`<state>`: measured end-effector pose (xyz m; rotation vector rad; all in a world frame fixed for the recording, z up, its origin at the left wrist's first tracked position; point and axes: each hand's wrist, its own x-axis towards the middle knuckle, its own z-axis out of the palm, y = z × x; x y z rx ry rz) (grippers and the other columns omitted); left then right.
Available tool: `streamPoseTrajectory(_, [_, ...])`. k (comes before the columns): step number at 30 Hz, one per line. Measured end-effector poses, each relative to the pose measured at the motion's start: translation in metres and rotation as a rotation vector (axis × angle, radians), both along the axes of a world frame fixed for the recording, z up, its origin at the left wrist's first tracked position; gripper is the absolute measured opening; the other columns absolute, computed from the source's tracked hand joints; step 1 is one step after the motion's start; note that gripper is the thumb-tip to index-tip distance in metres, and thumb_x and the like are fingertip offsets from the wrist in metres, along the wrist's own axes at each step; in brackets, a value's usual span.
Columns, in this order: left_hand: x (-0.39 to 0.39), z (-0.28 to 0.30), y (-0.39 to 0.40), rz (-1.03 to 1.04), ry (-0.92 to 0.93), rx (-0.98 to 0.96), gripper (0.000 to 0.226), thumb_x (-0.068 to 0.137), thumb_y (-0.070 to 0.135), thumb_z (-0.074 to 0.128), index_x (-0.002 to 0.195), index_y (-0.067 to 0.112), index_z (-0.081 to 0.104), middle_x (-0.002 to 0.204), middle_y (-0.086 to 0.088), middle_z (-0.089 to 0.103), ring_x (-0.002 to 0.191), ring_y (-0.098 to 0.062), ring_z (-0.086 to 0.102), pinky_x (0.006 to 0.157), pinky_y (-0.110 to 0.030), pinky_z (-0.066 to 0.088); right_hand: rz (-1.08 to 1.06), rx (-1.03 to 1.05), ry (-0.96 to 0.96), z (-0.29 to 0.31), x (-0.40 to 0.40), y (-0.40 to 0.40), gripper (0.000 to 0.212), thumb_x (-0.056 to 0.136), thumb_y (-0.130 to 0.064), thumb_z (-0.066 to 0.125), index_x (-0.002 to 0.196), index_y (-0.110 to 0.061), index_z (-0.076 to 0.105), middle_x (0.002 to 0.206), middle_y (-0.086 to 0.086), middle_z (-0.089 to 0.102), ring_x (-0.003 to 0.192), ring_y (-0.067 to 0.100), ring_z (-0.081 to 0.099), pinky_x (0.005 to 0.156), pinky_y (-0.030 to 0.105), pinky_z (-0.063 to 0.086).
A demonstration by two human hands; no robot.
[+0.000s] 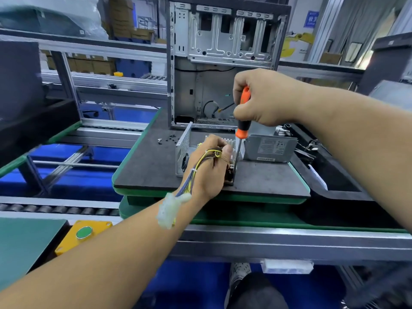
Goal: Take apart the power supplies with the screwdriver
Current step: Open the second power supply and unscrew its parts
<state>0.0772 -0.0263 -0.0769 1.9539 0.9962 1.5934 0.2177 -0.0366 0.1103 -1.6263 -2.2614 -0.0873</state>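
An opened grey power supply (184, 152) sits on the black mat (147, 166), its cover off and its inner board partly showing. My left hand (209, 168) rests on top of it and grips its bundle of yellow and dark wires (194, 172), which trails over my wrist to a white connector (170, 210). My right hand (265, 99) grips the orange and black screwdriver (243, 117) upright, its shaft pointing down into the supply's right side. The tip is hidden behind the housing. The grey cover with a label (270, 148) stands just right of it.
An empty computer case (225, 63) stands upright at the back of the mat. Several small black screws (169, 139) lie on the mat to the left. A yellow box with a green button (83, 233) sits at the near left by a roller conveyor (55, 208).
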Motion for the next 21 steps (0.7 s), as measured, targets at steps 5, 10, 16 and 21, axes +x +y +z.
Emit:
streamPoseTrajectory(5, [0.000,0.002,-0.002,0.008,-0.068,0.000,0.012,0.106,0.024,0.056,0.099,0.015,0.062,0.084,0.004,0.066,0.078,-0.017,0.062,0.075,-0.041,0.053,0.041,0.002,0.021,-0.004,0.002,-0.001,0.019,0.076,-0.031,0.074,0.088,-0.029,0.060,0.081,-0.007,0.061,0.068,0.018,0.058,0.055,0.033,0.047])
streamPoseTrajectory(10, [-0.001,0.001,0.002,0.023,-0.107,-0.010,0.007,0.101,0.017,0.064,0.101,0.016,0.070,0.087,0.008,0.068,0.079,-0.006,0.063,0.076,-0.027,0.051,0.059,0.038,0.035,-0.009,0.004,-0.004,0.018,0.078,-0.028,0.075,0.087,-0.029,0.059,0.077,-0.009,0.059,0.064,0.012,0.054,0.054,0.029,0.040])
streamPoseTrajectory(16, [0.000,-0.001,0.005,0.063,-0.102,0.060,0.005,0.098,0.012,0.067,0.098,0.013,0.072,0.091,0.005,0.072,0.084,-0.007,0.066,0.079,-0.025,0.052,0.075,0.057,0.054,-0.018,0.006,-0.010,0.021,0.075,-0.029,0.075,0.085,-0.031,0.057,0.074,-0.009,0.059,0.062,0.011,0.054,0.054,0.028,0.040])
streamPoseTrajectory(21, [0.001,-0.001,0.006,0.090,-0.096,0.091,0.006,0.097,0.011,0.067,0.093,0.012,0.071,0.085,0.007,0.069,0.079,-0.003,0.064,0.076,-0.015,0.046,0.074,0.072,0.052,-0.019,0.007,-0.012,0.020,0.077,-0.028,0.074,0.087,-0.031,0.056,0.074,-0.009,0.059,0.062,0.011,0.054,0.054,0.027,0.038])
